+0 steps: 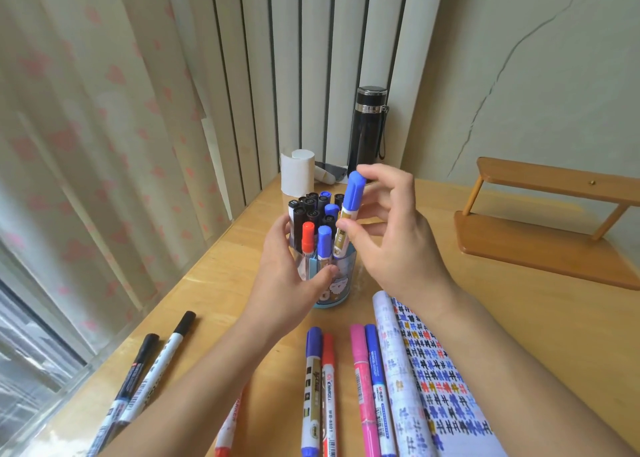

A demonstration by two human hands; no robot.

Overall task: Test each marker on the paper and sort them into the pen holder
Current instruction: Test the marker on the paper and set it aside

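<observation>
the right hand (391, 235) pinches a blue-capped marker (348, 211) with its fingertips. the marker stands almost straight up, cap on top. its bottom end dips into the clear pen holder (341, 283) on the right side. the left hand (287, 276) curls around the holder's left side and holds it. the holder is full of black, blue and red markers and stands on the wooden table (502, 318). nearer the person lie a pink marker (362, 380) and others, beside the scribbled paper (440, 370).
</observation>
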